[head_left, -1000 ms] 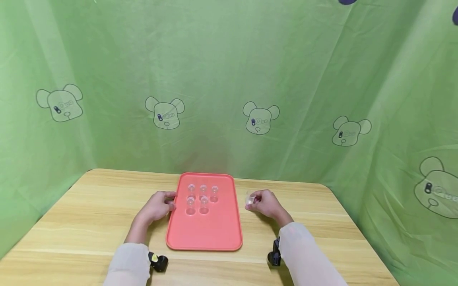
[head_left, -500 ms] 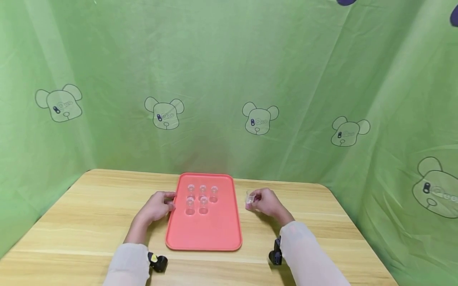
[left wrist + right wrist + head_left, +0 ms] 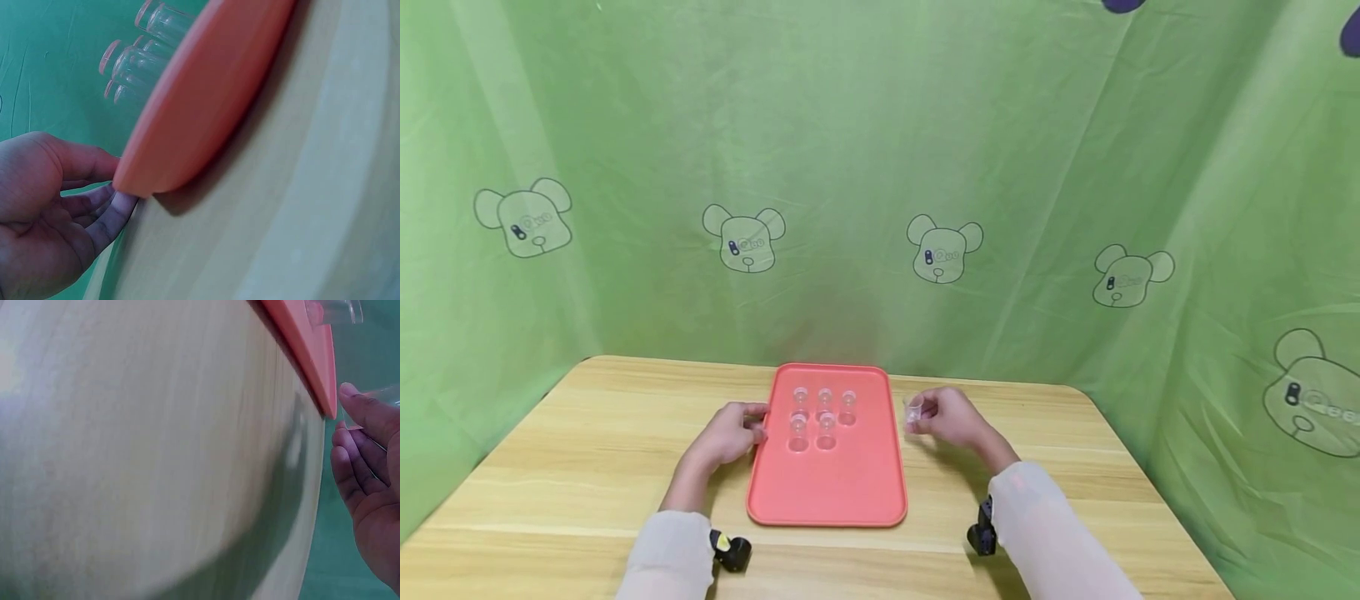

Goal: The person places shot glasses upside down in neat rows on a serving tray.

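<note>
A red tray [image 3: 827, 492] lies on the table, bearing several small clear cups in two rows: a back row of three, among them a cup [image 3: 848, 400], and a front row of two, with a cup [image 3: 798, 423] at its left. My left hand [image 3: 727, 432] grips the tray's left edge; in the left wrist view its fingers [image 3: 106, 228] meet the rim and underside. My right hand [image 3: 955, 418] pinches a small clear cup [image 3: 913, 412] between thumb and fingers, just outside the tray's right rim. In the right wrist view the thumb [image 3: 369, 415] presses against the clear wall.
The wooden table [image 3: 587, 467] runs out to both sides of the tray. A green curtain [image 3: 850, 167] printed with bear heads hangs behind and at the sides. Black wrist cameras, one of them a camera [image 3: 732, 552] by the left sleeve, sit near the table's front.
My right hand, holding the cup, has shifted left and slightly away from me, closer to the tray's right rim. The left hand, the tray and the cups on it stay in place.
</note>
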{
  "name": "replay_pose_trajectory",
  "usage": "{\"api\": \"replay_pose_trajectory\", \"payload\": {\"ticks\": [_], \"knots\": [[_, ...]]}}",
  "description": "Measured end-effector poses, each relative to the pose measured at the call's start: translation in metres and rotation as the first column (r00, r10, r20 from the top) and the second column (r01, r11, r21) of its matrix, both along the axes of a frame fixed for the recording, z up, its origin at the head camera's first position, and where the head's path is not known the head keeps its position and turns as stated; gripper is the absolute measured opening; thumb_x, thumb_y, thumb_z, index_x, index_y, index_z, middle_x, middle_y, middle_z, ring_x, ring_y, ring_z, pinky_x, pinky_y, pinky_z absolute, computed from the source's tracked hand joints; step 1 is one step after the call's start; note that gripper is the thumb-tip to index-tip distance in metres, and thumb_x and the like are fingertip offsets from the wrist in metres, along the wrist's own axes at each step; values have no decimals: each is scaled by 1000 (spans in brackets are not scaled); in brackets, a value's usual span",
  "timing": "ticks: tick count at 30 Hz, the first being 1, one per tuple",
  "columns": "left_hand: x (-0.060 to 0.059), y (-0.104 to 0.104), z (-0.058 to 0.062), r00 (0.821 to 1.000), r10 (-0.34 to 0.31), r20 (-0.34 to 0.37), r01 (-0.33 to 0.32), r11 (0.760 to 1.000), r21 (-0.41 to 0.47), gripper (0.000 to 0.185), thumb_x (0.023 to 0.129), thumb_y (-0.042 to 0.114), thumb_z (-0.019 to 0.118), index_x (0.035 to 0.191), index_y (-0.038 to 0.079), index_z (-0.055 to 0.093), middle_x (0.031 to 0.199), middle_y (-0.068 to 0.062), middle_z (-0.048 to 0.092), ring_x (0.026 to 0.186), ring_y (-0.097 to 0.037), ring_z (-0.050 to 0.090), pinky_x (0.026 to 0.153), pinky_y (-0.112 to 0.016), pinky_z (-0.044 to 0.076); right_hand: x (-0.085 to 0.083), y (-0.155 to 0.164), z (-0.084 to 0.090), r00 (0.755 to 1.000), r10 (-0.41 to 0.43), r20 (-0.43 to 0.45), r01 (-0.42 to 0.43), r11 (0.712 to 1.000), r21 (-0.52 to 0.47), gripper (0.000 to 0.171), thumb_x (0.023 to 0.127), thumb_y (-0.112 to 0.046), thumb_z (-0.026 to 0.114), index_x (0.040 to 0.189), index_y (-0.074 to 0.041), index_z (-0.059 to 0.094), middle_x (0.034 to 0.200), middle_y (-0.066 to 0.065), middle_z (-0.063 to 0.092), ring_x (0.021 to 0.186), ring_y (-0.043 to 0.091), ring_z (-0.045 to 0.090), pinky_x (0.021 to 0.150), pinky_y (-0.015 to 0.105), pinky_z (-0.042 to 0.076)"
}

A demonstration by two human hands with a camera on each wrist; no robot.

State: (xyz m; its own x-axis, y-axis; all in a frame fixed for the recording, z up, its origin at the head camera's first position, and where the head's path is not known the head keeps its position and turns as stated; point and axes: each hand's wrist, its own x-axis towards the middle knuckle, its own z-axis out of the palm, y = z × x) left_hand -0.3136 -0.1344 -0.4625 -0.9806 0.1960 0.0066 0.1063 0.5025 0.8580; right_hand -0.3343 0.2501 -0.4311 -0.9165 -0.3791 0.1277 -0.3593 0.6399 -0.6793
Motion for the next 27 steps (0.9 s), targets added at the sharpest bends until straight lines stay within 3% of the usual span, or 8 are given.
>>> {"api": "replay_pose_trajectory", "payload": {"ticks": [6, 11, 27], "knots": [[0, 0, -1, 1000, 1, -1, -1, 1000, 1, 47, 91, -7, 61, 138, -12, 56, 123, -23, 67, 97, -24, 66, 72, -31, 55, 4, -11, 6, 999, 40, -8, -40, 999, 24, 16, 82, 7, 73, 95, -1, 72, 80, 1, 67, 75, 14, 61, 67, 26, 54], [0, 0, 0, 1000, 0, 1, 0, 1000, 4, 48, 91, -7, 61, 138, -12, 56, 123, -23, 68, 97, -23, 66, 72, -32, 55, 5, -18, 9, 996, 82, -20, -81, 996, 46, 16, 82, 1, 80, 96, -1, 72, 82, 1, 68, 76, 13, 62, 69, 26, 56], [0, -1, 0, 1000, 7, 7, -7, 1000, 4, 47, 92, -7, 61, 138, -10, 57, 125, -22, 67, 98, -23, 65, 74, -31, 55, 13, -43, 27, 976, 204, -81, -189, 968, 162, 11, 84, -1, 78, 93, -4, 74, 79, -4, 68, 74, 7, 61, 69, 24, 55]]}}
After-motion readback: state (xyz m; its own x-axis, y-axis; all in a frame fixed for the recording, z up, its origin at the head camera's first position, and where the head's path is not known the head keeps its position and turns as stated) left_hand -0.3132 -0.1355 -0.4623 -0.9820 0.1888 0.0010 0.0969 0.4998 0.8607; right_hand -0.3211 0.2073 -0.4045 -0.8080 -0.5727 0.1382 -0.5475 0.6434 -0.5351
